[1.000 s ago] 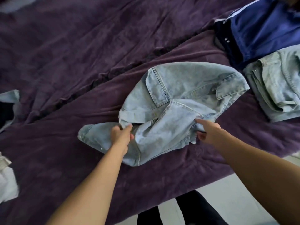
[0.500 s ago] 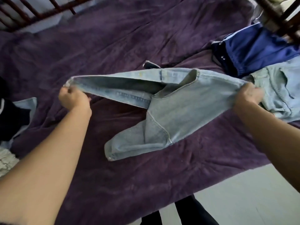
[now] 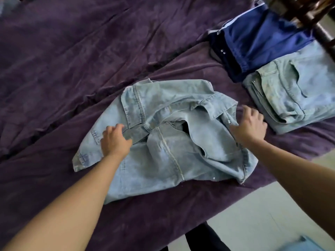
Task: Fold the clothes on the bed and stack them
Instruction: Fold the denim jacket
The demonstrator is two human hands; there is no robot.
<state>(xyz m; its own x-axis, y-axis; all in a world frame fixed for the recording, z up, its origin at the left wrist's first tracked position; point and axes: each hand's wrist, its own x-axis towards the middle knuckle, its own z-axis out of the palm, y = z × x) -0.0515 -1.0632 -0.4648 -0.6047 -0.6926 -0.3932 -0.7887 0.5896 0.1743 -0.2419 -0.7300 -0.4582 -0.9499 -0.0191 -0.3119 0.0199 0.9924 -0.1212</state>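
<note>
A light-blue denim jacket (image 3: 163, 156) lies crumpled and partly spread on the purple bed cover (image 3: 72, 60), close to the bed's near edge. My left hand (image 3: 114, 140) rests on its left side, fingers curled into a fold near the middle seam. At the jacket's right edge my right hand (image 3: 250, 124) has its fingers spread, thumb touching the denim and nothing gripped. Folded pale jeans (image 3: 293, 93) lie just right of that hand. A folded dark-blue garment with white stripes (image 3: 262, 38) lies beyond them.
The bed's near edge runs diagonally at lower right, with pale floor (image 3: 253, 214) beyond it. A dark wooden bed frame (image 3: 322, 33) stands at top right. Wrinkled purple cover stretches to the left and far side. A light-blue object (image 3: 304, 245) shows at the bottom right corner.
Half a second ago both hands held the jacket stretched in the air. It has come down onto the bed, and my right hand has let go.
</note>
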